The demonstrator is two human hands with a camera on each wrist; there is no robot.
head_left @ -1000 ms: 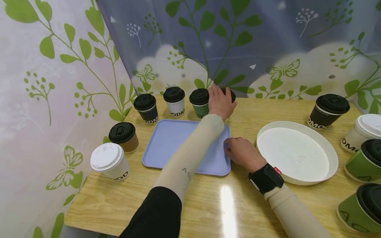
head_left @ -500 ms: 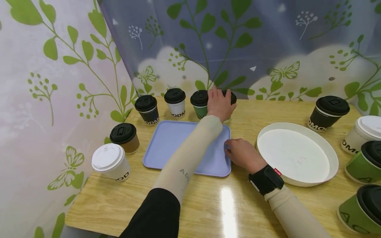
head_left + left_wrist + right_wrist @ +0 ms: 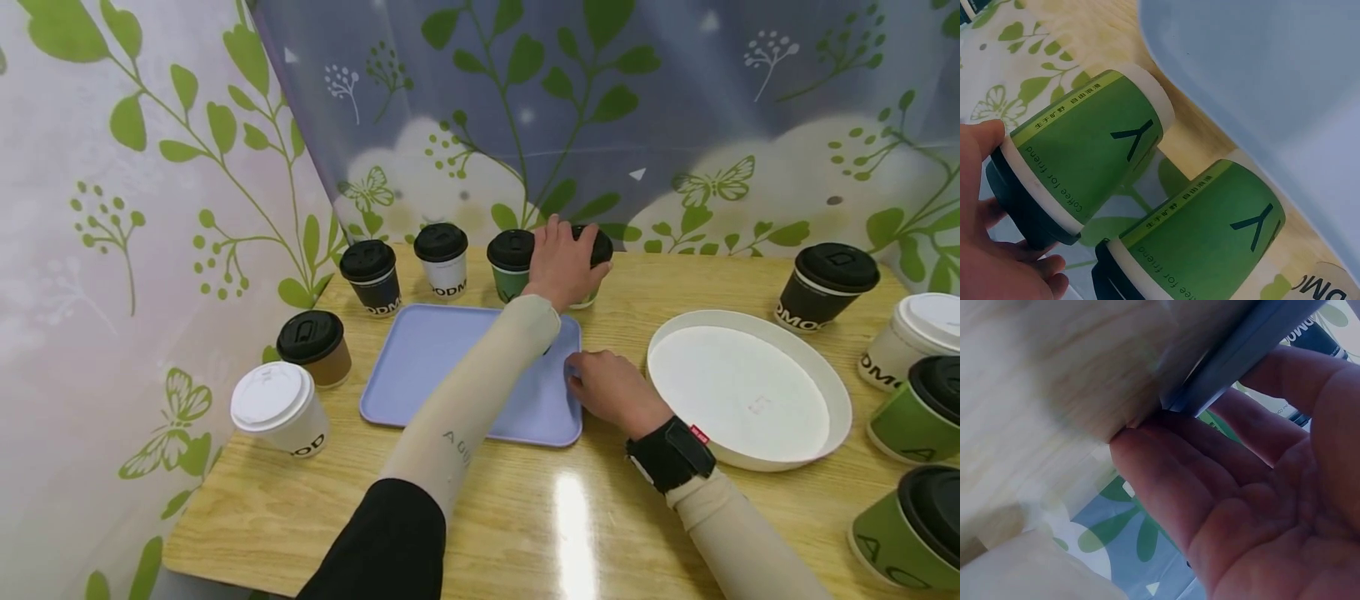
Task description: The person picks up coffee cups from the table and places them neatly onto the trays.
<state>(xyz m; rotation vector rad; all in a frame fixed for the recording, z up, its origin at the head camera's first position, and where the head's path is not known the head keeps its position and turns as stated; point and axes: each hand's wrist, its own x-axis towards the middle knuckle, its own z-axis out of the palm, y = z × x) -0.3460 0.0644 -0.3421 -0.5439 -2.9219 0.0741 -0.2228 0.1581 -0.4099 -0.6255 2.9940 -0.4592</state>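
A green paper cup (image 3: pixel 1088 150) with a black, moulded lid (image 3: pixel 1022 203) sits upright beyond the far right corner of a smooth lavender tray (image 3: pixel 420 358), directly beneath the left hand (image 3: pixel 564 265), the nearer one, its grip clamped around the lid. The right hand (image 3: pixel 611 387) pinches the tray's right edge, as a matching tapered cup (image 3: pixel 1210 231) stands just beside on the glossy wood-grain desk (image 3: pixel 322 508).

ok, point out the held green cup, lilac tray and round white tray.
Held green cup (image 3: pixel 1085 153), left wrist view, printed side.
Lilac tray (image 3: pixel 422 357), head view, bare floor.
Round white tray (image 3: pixel 735 390), head view, inner floor.
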